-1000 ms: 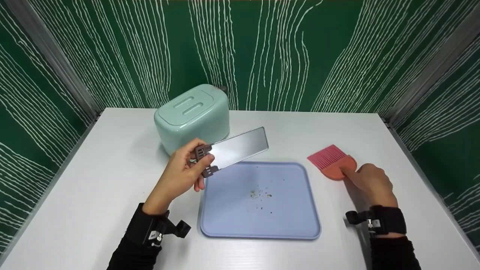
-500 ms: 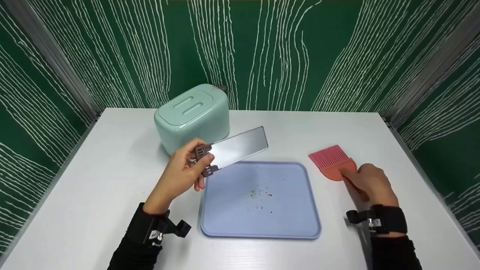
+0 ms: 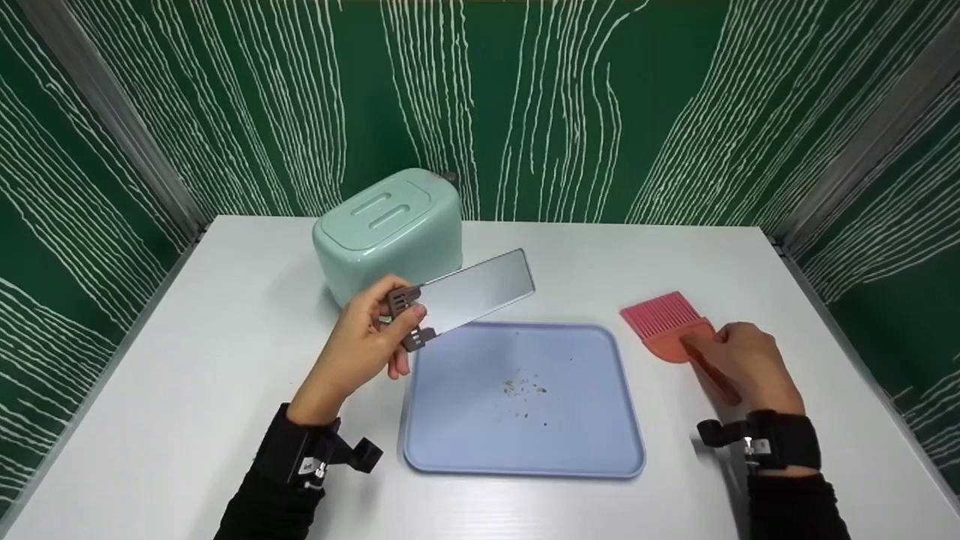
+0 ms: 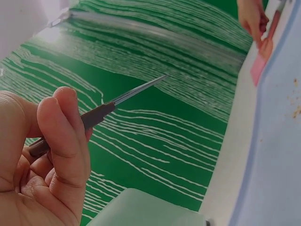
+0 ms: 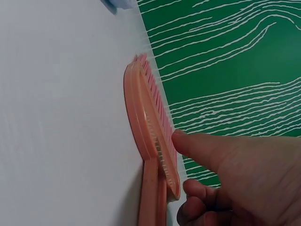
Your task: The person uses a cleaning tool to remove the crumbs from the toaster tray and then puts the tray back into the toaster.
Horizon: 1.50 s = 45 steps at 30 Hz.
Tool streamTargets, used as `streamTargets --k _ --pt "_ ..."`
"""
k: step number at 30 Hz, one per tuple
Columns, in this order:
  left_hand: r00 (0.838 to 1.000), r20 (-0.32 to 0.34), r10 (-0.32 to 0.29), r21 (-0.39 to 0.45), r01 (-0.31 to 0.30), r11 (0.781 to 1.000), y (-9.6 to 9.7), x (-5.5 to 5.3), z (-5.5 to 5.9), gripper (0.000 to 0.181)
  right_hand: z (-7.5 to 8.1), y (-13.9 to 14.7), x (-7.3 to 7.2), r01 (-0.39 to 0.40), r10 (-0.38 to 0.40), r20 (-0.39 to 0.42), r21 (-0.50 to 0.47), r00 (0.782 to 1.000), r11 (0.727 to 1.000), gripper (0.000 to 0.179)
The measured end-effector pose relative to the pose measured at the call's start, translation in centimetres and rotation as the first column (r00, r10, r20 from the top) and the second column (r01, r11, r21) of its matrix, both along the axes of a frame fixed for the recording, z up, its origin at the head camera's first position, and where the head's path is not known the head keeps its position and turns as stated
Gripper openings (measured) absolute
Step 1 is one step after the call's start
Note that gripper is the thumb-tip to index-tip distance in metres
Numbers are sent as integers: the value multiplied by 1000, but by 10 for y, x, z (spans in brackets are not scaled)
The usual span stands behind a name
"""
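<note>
My left hand (image 3: 356,345) pinches a flat metal crumb tray (image 3: 484,291) by its brown slotted end, thumb on top. It is raised over the far left corner of a pale blue serving tray (image 3: 480,450); the left wrist view shows it almost edge-on. Crumbs (image 3: 525,388) lie scattered in the middle of the serving tray. To its right is an orange brush (image 3: 679,341) with pink bristles, head and handle both uncovered. My right hand (image 3: 754,360) is at the brush, one digit reaching over the head. In the right wrist view a gap shows between thumb and fingers, with the handle (image 5: 149,200) outside it.
A mint-green toaster (image 3: 394,232) stands at the back left, just behind my left hand. All of it rests on a white table (image 3: 165,375). Green panels with white wavy lines (image 3: 555,112) close off the back and both sides.
The brush has turned slightly, and its handle now shows where my right hand covered it a second ago. The left hand and crumb tray have barely moved.
</note>
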<state>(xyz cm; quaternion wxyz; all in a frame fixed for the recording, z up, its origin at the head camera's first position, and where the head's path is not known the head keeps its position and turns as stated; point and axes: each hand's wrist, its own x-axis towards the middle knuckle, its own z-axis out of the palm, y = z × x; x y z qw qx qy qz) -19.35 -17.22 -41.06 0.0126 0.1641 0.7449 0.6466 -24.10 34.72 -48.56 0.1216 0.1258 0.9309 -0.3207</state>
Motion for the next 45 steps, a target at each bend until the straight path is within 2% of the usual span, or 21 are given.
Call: streamTargets --k 7,14,20,27,34,41,45 --pt "997 60 53 75 -58 996 -10 3 -9 17 4 -10 -5 -29 29 -42 5 999 1000 71" --pt "988 120 99 124 -114 986 -23 8 -18 14 16 -27 -9 -39 42 -119 29 992 999 66" --pt "979 163 124 126 -145 981 -35 16 -24 17 30 -42 -12 -80 98 -210 95 973 992 59" --pt "960 218 174 120 -203 972 -50 22 -33 11 49 -76 -18 -147 164 -277 81 947 986 61" --pt "948 237 211 109 -242 964 -64 27 -38 12 68 -119 -31 -257 280 -359 113 890 960 52" --pt "923 289 254 103 -294 950 -79 32 -45 15 86 -169 -38 -352 358 -507 113 784 929 40" --pt "910 305 280 112 -326 939 -89 35 -49 13 92 -196 -43 -409 410 -542 130 733 903 40"
